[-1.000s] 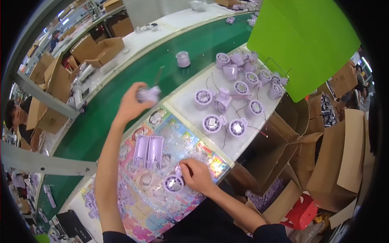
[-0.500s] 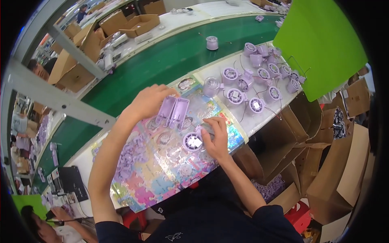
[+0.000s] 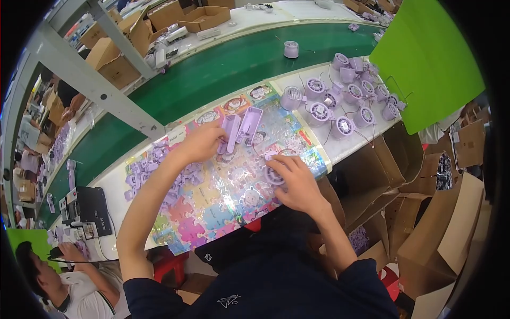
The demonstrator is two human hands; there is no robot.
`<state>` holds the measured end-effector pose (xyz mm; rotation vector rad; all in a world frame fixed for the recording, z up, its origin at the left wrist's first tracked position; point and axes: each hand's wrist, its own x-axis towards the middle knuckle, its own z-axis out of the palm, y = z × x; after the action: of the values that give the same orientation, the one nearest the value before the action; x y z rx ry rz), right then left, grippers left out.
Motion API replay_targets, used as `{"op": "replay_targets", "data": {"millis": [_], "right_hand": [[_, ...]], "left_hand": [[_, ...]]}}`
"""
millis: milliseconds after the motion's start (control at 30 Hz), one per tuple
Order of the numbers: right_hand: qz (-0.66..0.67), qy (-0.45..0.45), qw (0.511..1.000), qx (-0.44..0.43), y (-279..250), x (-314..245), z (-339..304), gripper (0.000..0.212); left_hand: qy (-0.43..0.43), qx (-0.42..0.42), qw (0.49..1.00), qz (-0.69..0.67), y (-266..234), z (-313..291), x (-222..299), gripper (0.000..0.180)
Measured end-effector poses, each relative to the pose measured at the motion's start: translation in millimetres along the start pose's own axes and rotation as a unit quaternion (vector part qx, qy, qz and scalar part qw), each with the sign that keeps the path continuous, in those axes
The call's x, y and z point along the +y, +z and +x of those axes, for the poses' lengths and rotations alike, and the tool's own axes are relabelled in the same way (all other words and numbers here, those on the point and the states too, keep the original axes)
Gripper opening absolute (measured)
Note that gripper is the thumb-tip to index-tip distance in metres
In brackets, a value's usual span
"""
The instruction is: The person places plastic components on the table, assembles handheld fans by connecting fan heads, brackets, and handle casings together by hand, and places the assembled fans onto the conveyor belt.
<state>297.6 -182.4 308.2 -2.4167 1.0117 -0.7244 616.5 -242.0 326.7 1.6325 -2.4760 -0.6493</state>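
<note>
Two long lilac handle shells lie side by side on the colourful picture mat [image 3: 210, 219], hollow sides showing. My left hand [image 3: 202, 142] has its fingertips closed on the edge of the left shell [image 3: 229, 130]. The right shell [image 3: 251, 124] lies just beside it, untouched. To the right, my right hand [image 3: 298, 183] curls its fingers over a round lilac fan head [image 3: 273, 175], which it partly hides. A thin wire runs from the fan head toward the shells.
Small lilac parts [image 3: 154, 170] are heaped left of my left forearm. Several fan heads with loose wires [image 3: 320, 111] stand on the white tabletop at right. Beyond runs a green conveyor belt [image 3: 212, 69] carrying one fan head [image 3: 290, 49]. Cardboard boxes [image 3: 372, 175] stand right of the table.
My left hand has moved from the shells' far end down to the left shell's near side. My right hand now covers more of the fan head. The view has shifted slightly.
</note>
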Motion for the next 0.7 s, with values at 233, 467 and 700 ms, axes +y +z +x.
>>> {"op": "replay_targets", "data": {"millis": [233, 467, 700], "right_hand": [[-0.017, 0.063, 0.997, 0.032, -4, -1, -19, 0.065], [0.008, 0.163, 0.986, 0.025, 0, 12, -23, 0.065], [0.136, 0.168, 0.970, 0.109, 3, 3, -21, 0.068]], "left_hand": [[0.151, 0.154, 0.940, 0.265, 6, 0, 9, 0.048], [0.183, 0.150, 0.939, 0.251, 10, 3, 15, 0.039], [0.122, 0.085, 0.986, 0.070, 13, -10, 31, 0.045]]}}
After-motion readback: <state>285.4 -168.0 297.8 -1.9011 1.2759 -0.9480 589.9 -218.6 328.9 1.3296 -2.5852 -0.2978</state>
